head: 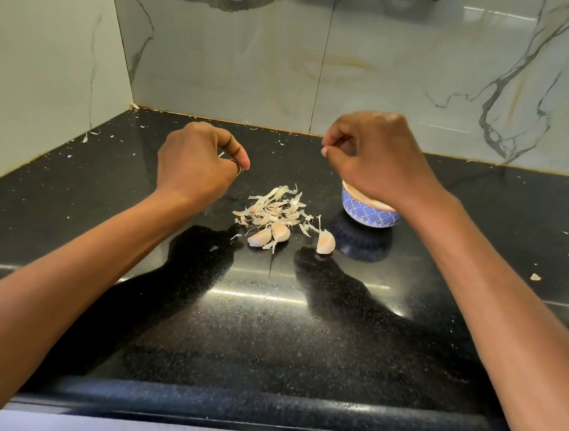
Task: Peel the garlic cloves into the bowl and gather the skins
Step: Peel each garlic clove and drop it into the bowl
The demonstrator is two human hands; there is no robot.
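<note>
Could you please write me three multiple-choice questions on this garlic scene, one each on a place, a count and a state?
1. Where does the bowl stand relative to the skin pile?
A. To its left
B. To its right
C. On top of it

2. How many garlic cloves lie on the counter?
A. One
B. Three
C. Six

3. How is the right grip held?
A. Flat on the counter
B. Wrapped round the bowl's rim
C. Raised above the bowl, fingers curled

Answers:
1 B: the bowl sits to the right of the pile, apart from it.
2 B: two cloves lie together at the pile's near edge and one lies alone nearer the bowl.
3 C: it hovers over the bowl with thumb and fingertips pinched together.
</note>
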